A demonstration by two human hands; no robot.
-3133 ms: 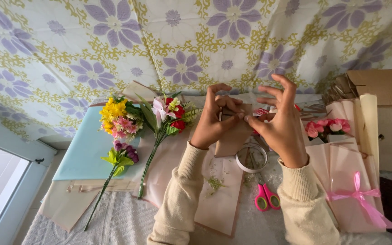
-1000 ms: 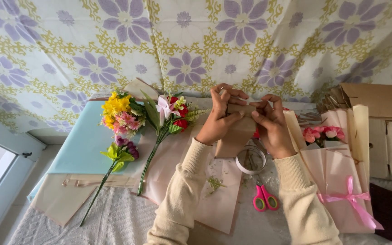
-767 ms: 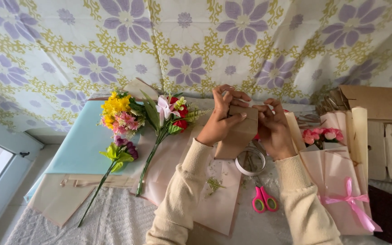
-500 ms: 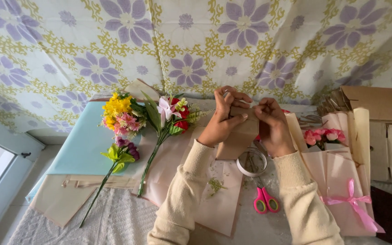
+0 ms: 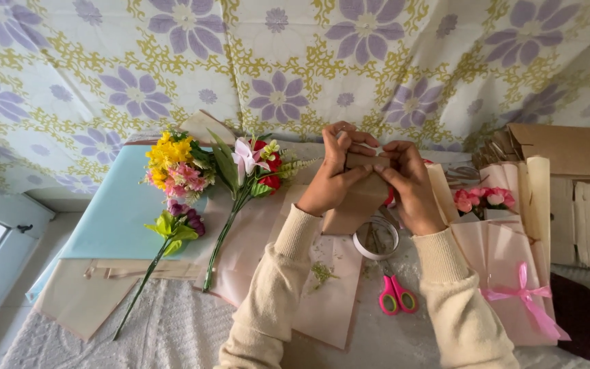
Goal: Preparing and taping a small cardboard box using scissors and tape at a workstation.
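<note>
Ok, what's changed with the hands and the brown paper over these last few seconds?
Both hands came together: the right hand, earlier raised with fingers spread, dropped onto the top edge of the brown paper piece and now pinches it beside the left hand, which kept its hold throughout. The flower bunches, tape roll, pink scissors and ribboned bouquet stayed put.

Two arms are seen from above, each covered by a long sleeve of cream-coloured knit. The fabric is soft and finely textured, with light creasing along its length. Each sleeve is finished by a ribbed cuff drawn close at the wrist. The left hand (image 5: 332,179) and the right hand (image 5: 410,184) are left bare; no rings, watch or gloves can be made out.
</note>
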